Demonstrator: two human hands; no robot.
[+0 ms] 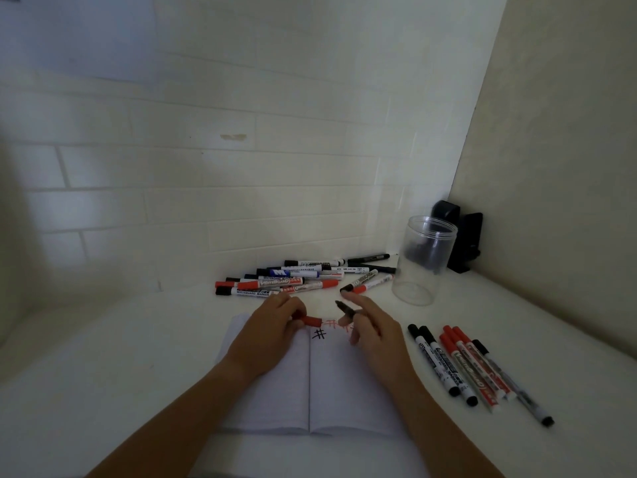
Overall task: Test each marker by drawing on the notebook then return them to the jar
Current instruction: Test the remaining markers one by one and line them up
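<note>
Notebook (331,384) is laid open on the white bench (103,374), with a black hash mark and red marks near the top of the right page. A red cap (312,321) is pinched in the curled fingers of the left hand (272,326). An uncapped marker (346,308) is held in the right hand (370,326), index finger extended. Untested markers (286,279) are piled behind the notebook; a row of markers (472,367) lies to its right. The clear jar (424,260) stands upright near the corner.

left hand (272,326): fingers curled, pinching | right hand (370,327): index extended, others curled in a grip | forearms converging
</note>
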